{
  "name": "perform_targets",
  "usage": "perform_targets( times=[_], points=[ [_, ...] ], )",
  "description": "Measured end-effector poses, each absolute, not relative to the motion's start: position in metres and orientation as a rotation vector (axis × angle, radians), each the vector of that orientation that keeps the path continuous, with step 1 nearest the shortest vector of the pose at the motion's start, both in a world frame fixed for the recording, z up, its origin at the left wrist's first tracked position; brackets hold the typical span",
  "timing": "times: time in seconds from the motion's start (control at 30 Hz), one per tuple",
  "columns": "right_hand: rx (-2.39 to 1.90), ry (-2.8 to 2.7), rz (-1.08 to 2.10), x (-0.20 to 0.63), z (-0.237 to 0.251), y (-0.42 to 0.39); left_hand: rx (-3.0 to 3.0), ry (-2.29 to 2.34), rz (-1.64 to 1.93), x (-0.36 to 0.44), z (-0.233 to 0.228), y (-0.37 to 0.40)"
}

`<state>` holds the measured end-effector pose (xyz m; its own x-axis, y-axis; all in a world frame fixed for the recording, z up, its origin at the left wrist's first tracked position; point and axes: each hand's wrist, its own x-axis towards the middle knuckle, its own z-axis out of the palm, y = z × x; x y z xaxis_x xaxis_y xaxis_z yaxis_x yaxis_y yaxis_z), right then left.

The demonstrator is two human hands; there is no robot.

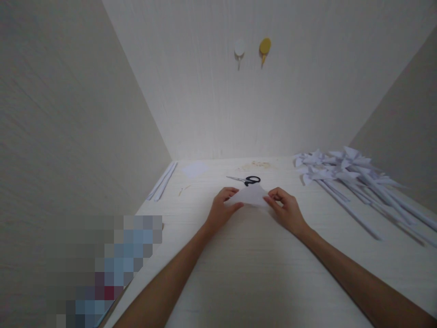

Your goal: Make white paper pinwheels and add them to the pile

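Observation:
A small white sheet of paper [253, 196] is held between my two hands above the table, one corner pointing away from me. My left hand [223, 205] pinches its left end between thumb and fingers. At the right end, the thumb and fingertips of my right hand [285, 207] are closed on the paper. Just beyond the sheet lies a pair of scissors [251, 180] with black handles, its blades pointing left. The paper partly covers the scissors' near handle.
Several white paper pinwheels [344, 166] on rolled paper sticks are heaped at the right. Paper rolls [163, 181] and a flat white sheet [194, 169] lie back left. Small tan bits [259, 164] lie near the back wall, which bears a white hook [239, 48] and a yellow hook [265, 46].

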<state>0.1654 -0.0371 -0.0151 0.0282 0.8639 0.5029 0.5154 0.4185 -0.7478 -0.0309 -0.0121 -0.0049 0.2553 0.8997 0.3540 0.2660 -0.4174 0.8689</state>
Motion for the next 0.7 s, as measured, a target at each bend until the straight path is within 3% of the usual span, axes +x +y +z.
perform_targets(
  times=[0.13,0.33,0.7],
  points=[
    [-1.242,-1.597,0.471,0.166,-0.017,-0.037,1.644,1.064,1.045,-0.031,-0.008,-0.011],
    [-1.203,-1.643,0.494,0.166,-0.016,-0.037,1.449,1.031,1.156,-0.031,-0.005,-0.012],
    [-0.856,-2.044,-0.534,0.161,-0.017,-0.049,1.304,0.965,1.300,-0.030,-0.011,-0.004]
  ],
)
